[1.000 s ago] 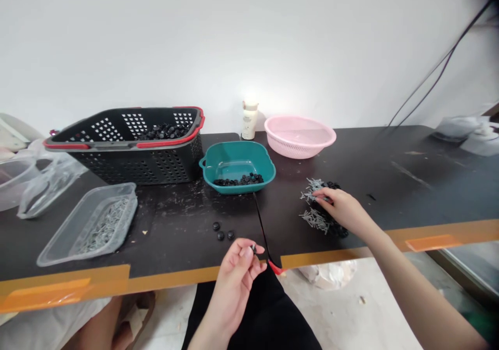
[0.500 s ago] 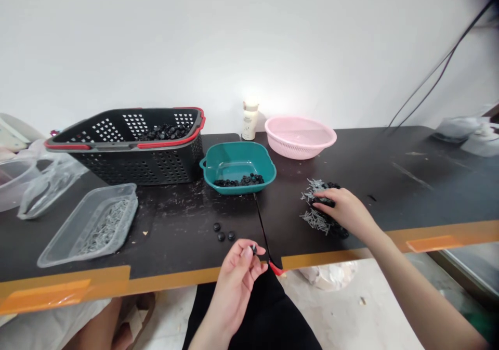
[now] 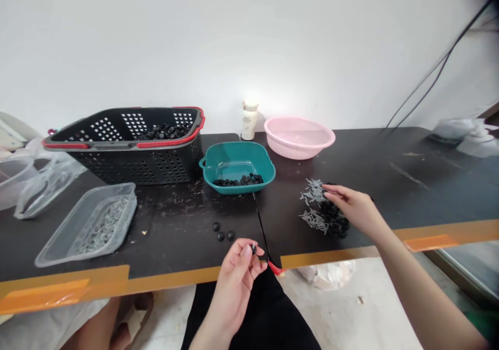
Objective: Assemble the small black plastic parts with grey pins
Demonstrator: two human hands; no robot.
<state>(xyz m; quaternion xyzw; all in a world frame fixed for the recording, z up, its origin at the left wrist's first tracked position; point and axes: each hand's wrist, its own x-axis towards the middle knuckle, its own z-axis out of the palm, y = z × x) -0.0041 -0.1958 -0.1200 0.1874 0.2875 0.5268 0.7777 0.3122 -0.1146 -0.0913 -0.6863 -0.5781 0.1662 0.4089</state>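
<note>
Hands: left hand point(image 3: 236, 272) pinches black cap point(image 3: 253, 247) — right hand point(image 3: 353, 208), fingers loose, on pin pile point(image 3: 314, 207); bottle point(image 3: 249, 120) label unreadable.

The left hand point(image 3: 236, 280) pinches a small black cap point(image 3: 253, 248) near the table point(image 3: 175, 220) edge, just right of three loose caps point(image 3: 221, 231). The right hand point(image 3: 356, 209) touches the pile point(image 3: 322, 209) of pins and caps, right of the teal bowl point(image 3: 237, 165).

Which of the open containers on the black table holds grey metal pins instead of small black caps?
The clear plastic tray at the left front; the teal bowl and black basket hold black caps.
</note>
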